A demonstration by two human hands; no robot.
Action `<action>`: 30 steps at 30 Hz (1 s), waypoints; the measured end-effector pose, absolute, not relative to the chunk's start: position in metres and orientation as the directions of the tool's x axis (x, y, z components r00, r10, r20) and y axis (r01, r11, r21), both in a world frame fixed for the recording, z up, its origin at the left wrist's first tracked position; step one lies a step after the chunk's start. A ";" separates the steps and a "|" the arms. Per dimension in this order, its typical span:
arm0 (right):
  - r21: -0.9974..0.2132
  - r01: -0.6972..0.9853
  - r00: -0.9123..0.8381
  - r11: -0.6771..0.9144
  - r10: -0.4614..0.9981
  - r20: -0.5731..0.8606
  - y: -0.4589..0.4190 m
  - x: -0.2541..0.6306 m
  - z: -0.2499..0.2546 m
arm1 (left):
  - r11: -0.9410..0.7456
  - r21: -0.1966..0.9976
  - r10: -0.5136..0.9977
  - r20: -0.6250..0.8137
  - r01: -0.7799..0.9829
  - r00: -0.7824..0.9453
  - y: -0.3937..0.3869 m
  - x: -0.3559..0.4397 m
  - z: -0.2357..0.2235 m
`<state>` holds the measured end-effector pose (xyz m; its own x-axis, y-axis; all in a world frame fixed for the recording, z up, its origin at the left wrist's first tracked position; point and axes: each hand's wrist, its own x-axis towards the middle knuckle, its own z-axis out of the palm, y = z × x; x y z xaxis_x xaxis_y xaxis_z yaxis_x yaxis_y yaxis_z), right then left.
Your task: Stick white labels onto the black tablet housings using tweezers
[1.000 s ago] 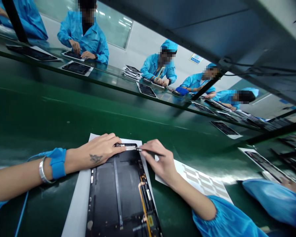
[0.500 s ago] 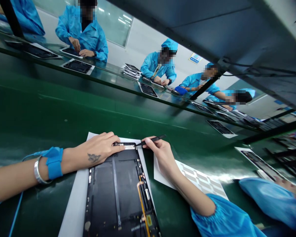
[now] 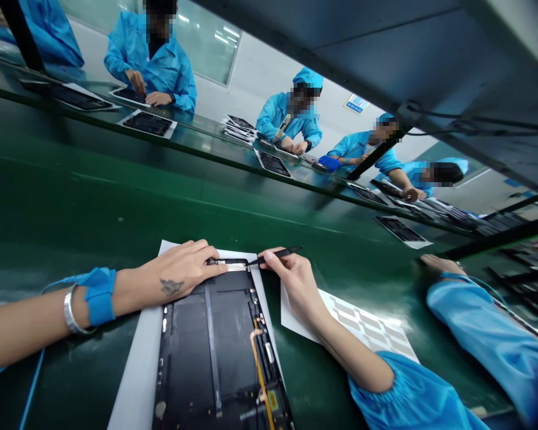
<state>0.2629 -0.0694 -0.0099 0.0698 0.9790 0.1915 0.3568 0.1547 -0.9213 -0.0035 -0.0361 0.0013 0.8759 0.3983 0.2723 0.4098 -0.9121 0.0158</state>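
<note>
An opened tablet [image 3: 233, 334] lies on a white sheet [image 3: 137, 352], its dark inside and an orange flex cable [image 3: 257, 364] facing up. My left hand [image 3: 183, 269] rests over its upper left corner, fingers stretched out, with a fingertip at a whitish strip [image 3: 237, 268] along the top end. In my right hand [image 3: 296, 275], thumb and fingers pinch black tweezers [image 3: 280, 254]. Their fine tip is at the tablet's upper right corner, near the strip's end; whether it touches is too small to tell.
Right of the tablet lies a sheet of grey stickers [image 3: 367, 322], partly under my right forearm. A co-worker's sleeve [image 3: 479, 334] reaches in from the right. Beyond the green bench [image 3: 116, 185], other people work, with several tablets [image 3: 147, 123] along the ledge. A shelf [image 3: 385, 48] hangs overhead.
My hands and the tweezers have barely moved. The co-worker's arm at right has reached forward, and the tablet that lay by that hand is no longer seen there.
</note>
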 end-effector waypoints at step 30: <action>-0.683 0.593 -0.108 0.426 0.883 0.457 -0.079 0.262 0.004 | -0.916 0.043 0.395 0.271 0.399 0.878 -0.038 -0.005 0.004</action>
<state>0.2623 -0.0789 0.0043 -0.1083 0.8830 0.4567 0.5932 0.4261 -0.6831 -0.0051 -0.0381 0.0039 0.8777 0.3954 0.2707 0.3992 -0.9158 0.0433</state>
